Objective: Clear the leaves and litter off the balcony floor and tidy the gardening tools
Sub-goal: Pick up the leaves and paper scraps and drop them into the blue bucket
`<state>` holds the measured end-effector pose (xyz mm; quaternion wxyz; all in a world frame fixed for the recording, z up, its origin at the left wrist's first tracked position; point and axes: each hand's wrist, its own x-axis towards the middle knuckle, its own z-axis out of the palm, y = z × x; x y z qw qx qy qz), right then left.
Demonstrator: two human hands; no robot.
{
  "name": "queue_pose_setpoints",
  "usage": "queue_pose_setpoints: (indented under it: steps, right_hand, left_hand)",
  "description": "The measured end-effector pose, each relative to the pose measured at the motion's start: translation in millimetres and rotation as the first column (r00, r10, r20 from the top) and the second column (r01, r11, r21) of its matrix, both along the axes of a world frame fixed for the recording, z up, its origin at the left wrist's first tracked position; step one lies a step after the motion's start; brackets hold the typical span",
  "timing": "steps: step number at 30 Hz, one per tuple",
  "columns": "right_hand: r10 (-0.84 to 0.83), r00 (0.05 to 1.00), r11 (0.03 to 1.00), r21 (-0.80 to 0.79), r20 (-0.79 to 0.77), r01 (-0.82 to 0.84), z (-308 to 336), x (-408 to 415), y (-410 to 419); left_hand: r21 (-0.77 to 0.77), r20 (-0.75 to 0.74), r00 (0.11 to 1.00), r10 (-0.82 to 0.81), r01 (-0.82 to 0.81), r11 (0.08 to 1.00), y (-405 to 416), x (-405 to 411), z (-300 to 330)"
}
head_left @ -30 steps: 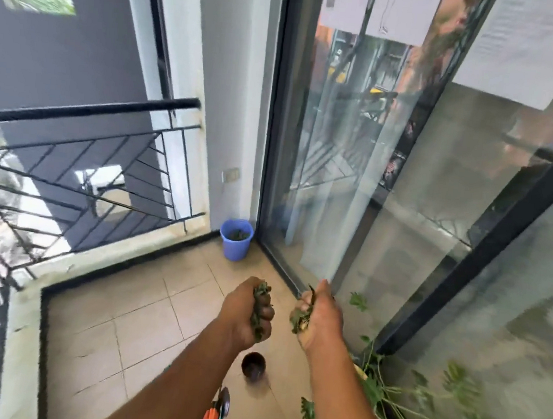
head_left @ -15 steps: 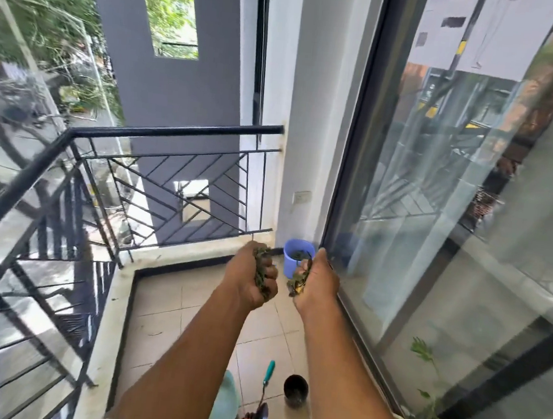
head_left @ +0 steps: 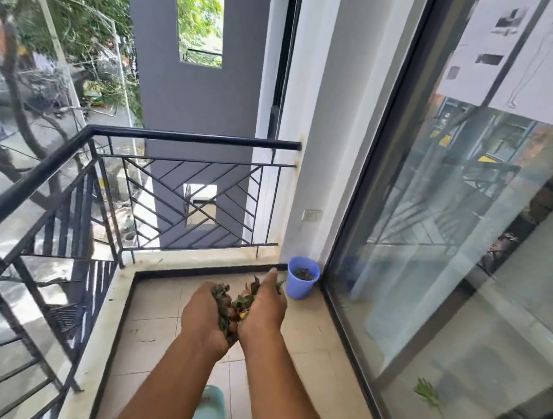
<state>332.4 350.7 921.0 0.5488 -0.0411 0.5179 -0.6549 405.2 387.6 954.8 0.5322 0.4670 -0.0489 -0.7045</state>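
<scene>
Hands (head_left: 234, 309) w/ leaves (head_left: 231, 305), tiled balcony floor (head_left: 160, 302)

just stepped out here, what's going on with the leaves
A person is clearing a balcony. The left hand and right hand are pressed together, gripping a bunch of leaves above the tiled floor. A blue bucket with some leaves already inside stands in the far corner by the glass door, apart from the hands.

Daylit tiled balcony floor (head_left: 166, 303), black metal railing (head_left: 188, 137), grey wall (head_left: 204, 102), large glass door (head_left: 467, 226).
</scene>
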Motion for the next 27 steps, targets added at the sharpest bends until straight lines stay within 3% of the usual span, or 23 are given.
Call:
queue_pose_setpoints:
  steps: [9, 18, 23, 27]
  right_hand:
    - [0.04, 0.991, 0.999, 0.025, -0.128, -0.037, 14, 72, -52]
    - [-0.04, 0.999, 0.996, 0.081, -0.022, 0.041, -4, 122, -91]
    - [-0.199, 0.978, 0.97, 0.127, -0.068, 0.206, -17, 127, -114]
    - [-0.232, 0.971, 0.96, 0.144, -0.056, 0.238, -28, 122, -141]
  left_hand:
    - [-0.002, 0.198, 0.978, -0.058, 0.06, 0.998, -74, 70, 0]
    - [0.013, 0.328, 0.93, -0.167, 0.172, 0.985, -121, 113, 2]
    - [0.029, 0.258, 0.931, -0.259, 0.26, 0.965, -148, 124, -8]
    - [0.076, 0.108, 0.939, -0.328, 0.321, 0.944, -179, 128, -17]
